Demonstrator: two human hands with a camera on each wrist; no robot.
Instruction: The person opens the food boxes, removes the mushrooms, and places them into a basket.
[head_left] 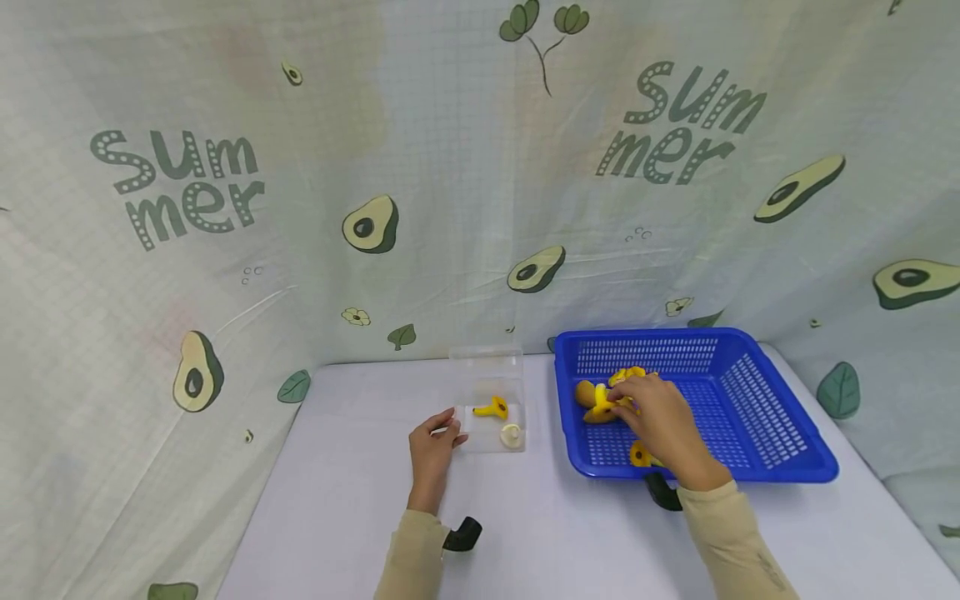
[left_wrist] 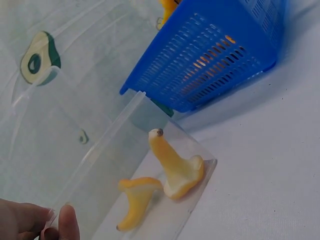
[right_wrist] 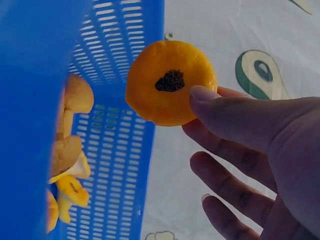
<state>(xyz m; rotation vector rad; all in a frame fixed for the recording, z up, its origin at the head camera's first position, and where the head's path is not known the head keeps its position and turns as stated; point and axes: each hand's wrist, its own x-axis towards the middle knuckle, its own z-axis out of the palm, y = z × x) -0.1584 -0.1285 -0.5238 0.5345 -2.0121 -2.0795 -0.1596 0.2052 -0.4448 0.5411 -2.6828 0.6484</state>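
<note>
My left hand (head_left: 433, 458) pinches the near-left edge of a clear plastic box (left_wrist: 100, 145) between thumb and fingers. Inside the box lie two yellow mushrooms: one with a long stem (left_wrist: 172, 165) and a smaller one (left_wrist: 135, 202). Over the blue basket (head_left: 787, 417), my right hand (head_left: 663, 421) pinches the cap of a yellow mushroom (right_wrist: 167, 82) between thumb and index finger. That cap is round with a dark patch at its centre; its stem points up in the head view. The other fingers of the right hand are loosely bent.
Brown-capped mushrooms (right_wrist: 79, 95) and smaller yellow mushrooms (right_wrist: 74, 192) lie in the basket's left part. Behind the box's tray rises its transparent lid (head_left: 486, 360). A printed cloth (head_left: 450, 167) hangs at the back of the white table (head_left: 337, 500).
</note>
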